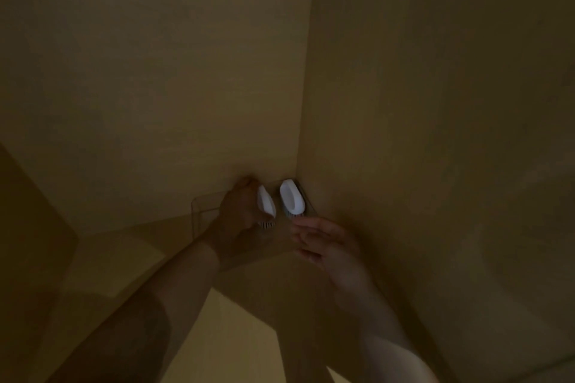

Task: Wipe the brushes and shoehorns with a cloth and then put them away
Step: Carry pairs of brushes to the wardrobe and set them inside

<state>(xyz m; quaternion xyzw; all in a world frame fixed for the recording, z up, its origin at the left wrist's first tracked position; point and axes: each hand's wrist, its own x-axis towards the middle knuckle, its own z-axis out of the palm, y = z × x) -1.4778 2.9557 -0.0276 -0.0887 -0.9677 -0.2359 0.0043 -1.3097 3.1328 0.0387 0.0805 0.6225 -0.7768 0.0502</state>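
White brush [266, 202] in my left hand [239, 214], fingers curled round its body, bristles pointing down, held over clear box [196, 208] in dim corner of shelf. Second brush [292, 198] stands tilted just beside it, against right wall [435, 134], seemingly inside same box; light too poor to be sure. My right hand [323, 246] hovers just below second brush, fingers loosely spread, holding nothing, fingertips near its bristles. Both forearms reach in from below.
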